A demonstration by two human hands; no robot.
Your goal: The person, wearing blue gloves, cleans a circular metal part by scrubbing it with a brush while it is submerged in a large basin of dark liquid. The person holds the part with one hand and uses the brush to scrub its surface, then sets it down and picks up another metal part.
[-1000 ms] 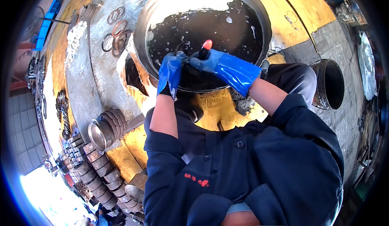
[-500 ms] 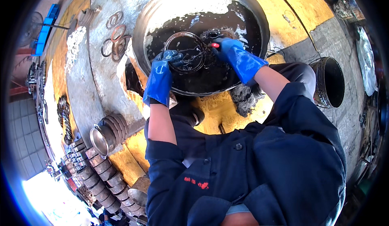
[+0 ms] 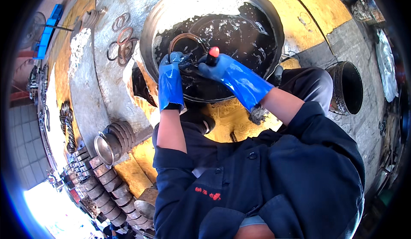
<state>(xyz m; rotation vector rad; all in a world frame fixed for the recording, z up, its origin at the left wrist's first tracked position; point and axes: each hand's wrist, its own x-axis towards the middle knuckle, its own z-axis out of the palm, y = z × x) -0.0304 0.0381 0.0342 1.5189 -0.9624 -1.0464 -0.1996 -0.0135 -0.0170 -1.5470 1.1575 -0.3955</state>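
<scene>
In front of me stands a wide round metal basin (image 3: 147, 33) holding dark liquid (image 3: 227, 29) with pale foam along its far side. My left hand (image 3: 171, 74), in a blue rubber glove, is closed on the near left side of a metal ring (image 3: 187, 35) above the liquid. My right hand (image 3: 229, 72), gloved the same way, grips a tool's black handle (image 3: 211, 60) with a red end pointing up. The tool's working end is hidden by the glove, close to the ring's right side.
Several loose rings (image 3: 125, 46) lie on the metal sheet left of the basin. A black bucket (image 3: 350, 87) lies on its side at the right. Lower left are a ribbed metal part (image 3: 112, 142) and rows of short metal cylinders (image 3: 105, 192). A chain (image 3: 66, 123) lies farther left.
My right hand has moved left and nearer to me, turning the tool's red end upward. The ring has tilted and shifted slightly left in my left hand.
</scene>
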